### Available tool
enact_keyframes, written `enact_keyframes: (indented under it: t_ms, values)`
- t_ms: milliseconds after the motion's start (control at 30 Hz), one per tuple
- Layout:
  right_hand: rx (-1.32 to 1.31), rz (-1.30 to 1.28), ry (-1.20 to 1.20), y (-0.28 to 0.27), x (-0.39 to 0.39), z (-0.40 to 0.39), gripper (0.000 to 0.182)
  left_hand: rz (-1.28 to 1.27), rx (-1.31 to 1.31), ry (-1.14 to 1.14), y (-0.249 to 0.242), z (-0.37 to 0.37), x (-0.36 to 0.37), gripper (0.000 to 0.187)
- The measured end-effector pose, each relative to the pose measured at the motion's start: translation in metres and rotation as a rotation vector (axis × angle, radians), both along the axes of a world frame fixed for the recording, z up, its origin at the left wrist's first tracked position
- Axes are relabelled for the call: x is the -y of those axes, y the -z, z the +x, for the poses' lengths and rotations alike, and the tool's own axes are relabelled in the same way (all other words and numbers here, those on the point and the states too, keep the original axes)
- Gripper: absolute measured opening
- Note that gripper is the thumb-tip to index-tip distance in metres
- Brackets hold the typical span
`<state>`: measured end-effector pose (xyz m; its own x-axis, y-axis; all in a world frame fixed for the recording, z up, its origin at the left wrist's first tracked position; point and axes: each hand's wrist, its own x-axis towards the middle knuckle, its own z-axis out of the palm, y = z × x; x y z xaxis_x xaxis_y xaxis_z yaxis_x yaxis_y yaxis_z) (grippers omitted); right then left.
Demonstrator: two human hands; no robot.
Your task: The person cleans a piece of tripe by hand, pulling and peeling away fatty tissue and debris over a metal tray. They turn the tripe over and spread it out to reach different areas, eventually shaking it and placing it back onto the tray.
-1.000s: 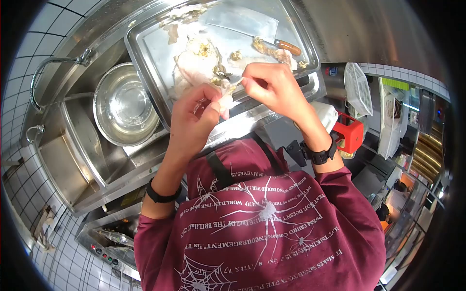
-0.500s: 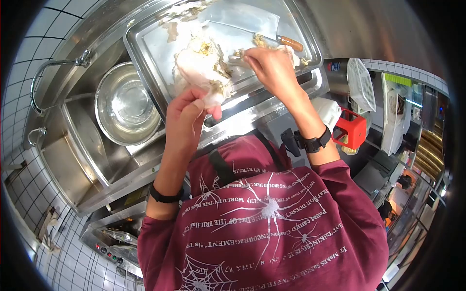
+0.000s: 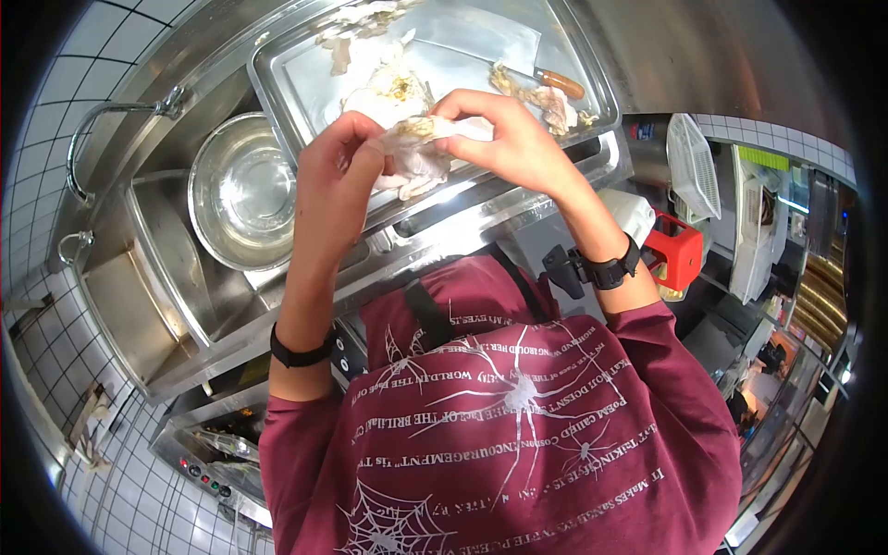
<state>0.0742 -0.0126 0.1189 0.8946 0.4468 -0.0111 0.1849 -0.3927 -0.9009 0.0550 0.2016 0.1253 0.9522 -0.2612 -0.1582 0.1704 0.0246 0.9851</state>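
A pale, wet piece of raw meat or skin (image 3: 416, 159) is stretched between my hands over the near edge of a metal tray (image 3: 296, 97). My left hand (image 3: 338, 176) pinches its left side, and my right hand (image 3: 499, 139) pinches its upper right part. Behind it on the tray lies a larger pale piece (image 3: 388, 88) with yellowish bits. Smaller scraps (image 3: 558, 109) sit at the tray's right side, near the wooden handle (image 3: 561, 84) of a broad-bladed cleaver (image 3: 481, 42). More scraps lie at the tray's far left.
Left of the tray, a round metal bowl (image 3: 248, 192) stands in a sink (image 3: 176, 250), with a curved faucet (image 3: 79, 157) beyond. On the right are a red container (image 3: 673, 252), a white container (image 3: 627, 215) and a white basket (image 3: 694, 166).
My right hand has moved left from the scraps to the piece at my left hand and now grips it. The piece is lifted and spread between both hands.
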Motion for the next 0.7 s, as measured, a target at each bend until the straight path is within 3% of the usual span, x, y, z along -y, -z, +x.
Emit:
enact_keyframes:
  t_ms: [100, 167, 433, 567, 633, 700]
  values:
    - [0.087, 0.087, -0.018, -0.004, 0.004, 0.005, 0.012, 0.070, 0.018, 0.026, -0.007, 0.009, -0.001, 0.011]
    - [-0.368, 0.315, 0.014, -0.009, 0.006, 0.008, 0.009, 0.050, 0.065, 0.013, 0.000, 0.014, 0.003, 0.012]
    - [-0.277, 0.120, 0.061, -0.040, 0.003, 0.014, 0.009, -0.086, 0.109, -0.096, 0.029, 0.025, 0.031, 0.012]
    - [-0.247, 0.118, 0.079, -0.040, 0.005, 0.017, 0.009, 0.077, 0.171, -0.182, 0.043, 0.006, 0.037, 0.017]
    - [-0.235, 0.188, 0.105, -0.040, 0.004, 0.018, 0.012, 0.447, 0.522, -0.299, 0.048, -0.004, 0.037, 0.024]
    - [-0.263, 0.203, 0.092, -0.036, 0.004, 0.016, 0.012, 0.347, 0.430, -0.288, 0.049, -0.009, 0.046, 0.029]
